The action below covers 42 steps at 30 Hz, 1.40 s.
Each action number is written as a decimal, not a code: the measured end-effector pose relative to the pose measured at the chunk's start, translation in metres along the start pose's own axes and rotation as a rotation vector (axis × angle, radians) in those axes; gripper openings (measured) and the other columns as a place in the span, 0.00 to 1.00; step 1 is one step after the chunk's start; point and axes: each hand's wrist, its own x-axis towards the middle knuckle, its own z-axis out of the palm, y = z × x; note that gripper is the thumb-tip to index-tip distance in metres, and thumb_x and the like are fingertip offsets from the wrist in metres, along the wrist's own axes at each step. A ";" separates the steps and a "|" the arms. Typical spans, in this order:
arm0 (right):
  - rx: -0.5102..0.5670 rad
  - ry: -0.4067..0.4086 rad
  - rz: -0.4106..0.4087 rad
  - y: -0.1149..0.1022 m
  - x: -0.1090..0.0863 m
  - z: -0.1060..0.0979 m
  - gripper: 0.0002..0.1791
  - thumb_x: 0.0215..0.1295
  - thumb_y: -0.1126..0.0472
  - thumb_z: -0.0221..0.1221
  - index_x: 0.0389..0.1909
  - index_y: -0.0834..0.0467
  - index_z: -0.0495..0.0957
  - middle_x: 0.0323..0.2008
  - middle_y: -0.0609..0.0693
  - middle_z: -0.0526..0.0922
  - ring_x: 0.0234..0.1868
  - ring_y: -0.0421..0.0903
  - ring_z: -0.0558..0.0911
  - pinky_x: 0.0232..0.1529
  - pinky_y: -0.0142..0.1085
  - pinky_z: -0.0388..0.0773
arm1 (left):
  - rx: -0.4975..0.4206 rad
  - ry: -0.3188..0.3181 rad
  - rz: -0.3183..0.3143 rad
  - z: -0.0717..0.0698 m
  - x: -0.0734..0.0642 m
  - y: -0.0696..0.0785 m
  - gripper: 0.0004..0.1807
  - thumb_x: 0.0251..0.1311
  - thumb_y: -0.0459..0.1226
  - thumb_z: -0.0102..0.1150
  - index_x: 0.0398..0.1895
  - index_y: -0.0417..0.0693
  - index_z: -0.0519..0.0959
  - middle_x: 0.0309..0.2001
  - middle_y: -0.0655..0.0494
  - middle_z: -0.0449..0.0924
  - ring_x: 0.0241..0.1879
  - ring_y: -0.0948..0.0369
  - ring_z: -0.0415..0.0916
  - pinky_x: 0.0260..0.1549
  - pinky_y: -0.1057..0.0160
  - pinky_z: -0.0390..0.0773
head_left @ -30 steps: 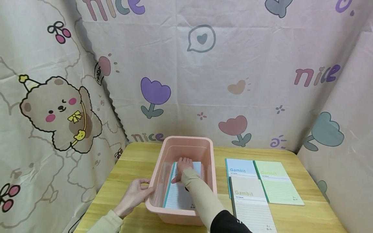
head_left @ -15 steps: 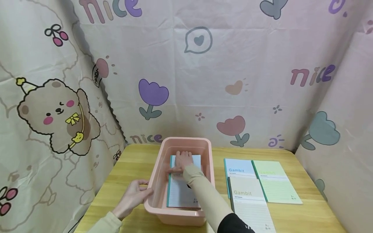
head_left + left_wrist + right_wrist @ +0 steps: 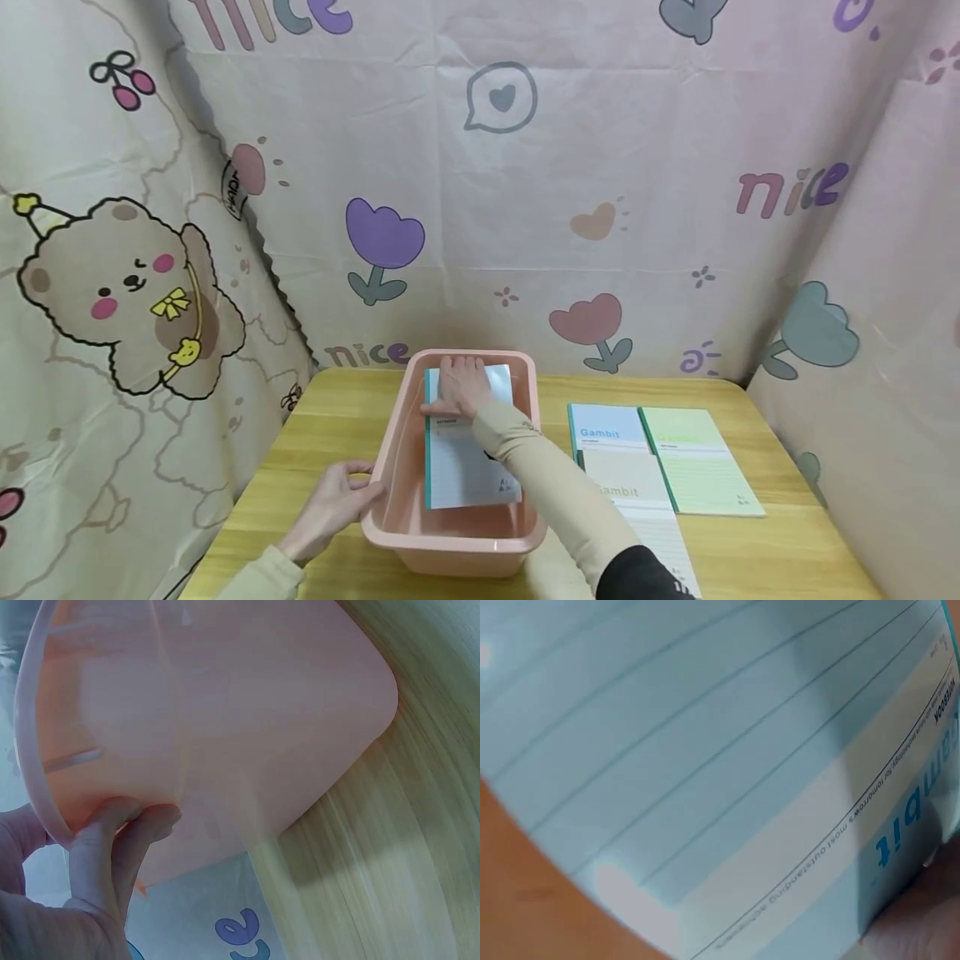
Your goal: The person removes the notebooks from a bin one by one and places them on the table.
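Note:
A pink plastic tub (image 3: 450, 544) stands on the wooden table. My left hand (image 3: 333, 508) grips its left rim; in the left wrist view, the fingers of that hand (image 3: 97, 877) press against the tub's outer wall. Inside the tub opening, my right hand (image 3: 465, 387) holds a light-blue notebook (image 3: 472, 462) by its upper part, thumb towards the teal spine and fingertips near the far edge. The notebook tilts, its near edge up off the tub floor. Up close in the right wrist view, the cover (image 3: 682, 765) curves, and part of the right hand (image 3: 919, 922) shows at the corner.
Right of the tub lie three more notebooks on the table (image 3: 795, 533): a blue one (image 3: 600, 423), a green one (image 3: 705, 475), and a grey one (image 3: 637, 500) overlapping them. The right forearm partly covers the grey one. A patterned curtain (image 3: 480, 208) hangs close behind the table.
The right hand has raised the blue notebook from the tub floor and shifted it towards the far end. The left hand keeps its grip on the rim. The head view has shifted slightly.

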 end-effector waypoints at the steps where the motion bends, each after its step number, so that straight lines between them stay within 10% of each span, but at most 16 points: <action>1: 0.011 -0.017 -0.004 0.001 0.000 -0.010 0.46 0.50 0.24 0.63 0.56 0.58 0.71 0.51 0.56 0.83 0.51 0.50 0.80 0.58 0.42 0.78 | 0.001 0.006 -0.001 0.000 0.000 0.000 0.28 0.61 0.28 0.56 0.61 0.17 0.64 0.46 0.26 0.83 0.41 0.44 0.87 0.38 0.53 0.91; 11: 0.210 -0.121 -0.034 0.029 0.005 -0.097 0.43 0.57 0.28 0.59 0.58 0.59 0.66 0.50 0.56 0.80 0.53 0.52 0.78 0.60 0.46 0.74 | -0.005 0.026 -0.020 -0.002 0.001 0.000 0.27 0.63 0.28 0.56 0.62 0.18 0.64 0.46 0.26 0.83 0.41 0.46 0.87 0.39 0.53 0.90; 22: 0.270 0.014 -0.065 0.116 -0.036 -0.151 0.32 0.55 0.37 0.62 0.44 0.59 0.66 0.34 0.54 0.74 0.38 0.53 0.74 0.45 0.42 0.67 | 0.000 -0.010 -0.002 0.000 0.001 -0.001 0.29 0.62 0.28 0.56 0.62 0.16 0.62 0.47 0.24 0.82 0.42 0.44 0.87 0.38 0.54 0.90; 42: 0.098 0.034 0.084 0.292 -0.172 -0.044 0.31 0.48 0.41 0.69 0.39 0.59 0.67 0.31 0.51 0.72 0.37 0.50 0.70 0.44 0.47 0.66 | 0.007 -0.039 0.002 -0.003 0.002 -0.001 0.31 0.62 0.29 0.56 0.63 0.15 0.60 0.46 0.25 0.82 0.40 0.48 0.87 0.37 0.58 0.90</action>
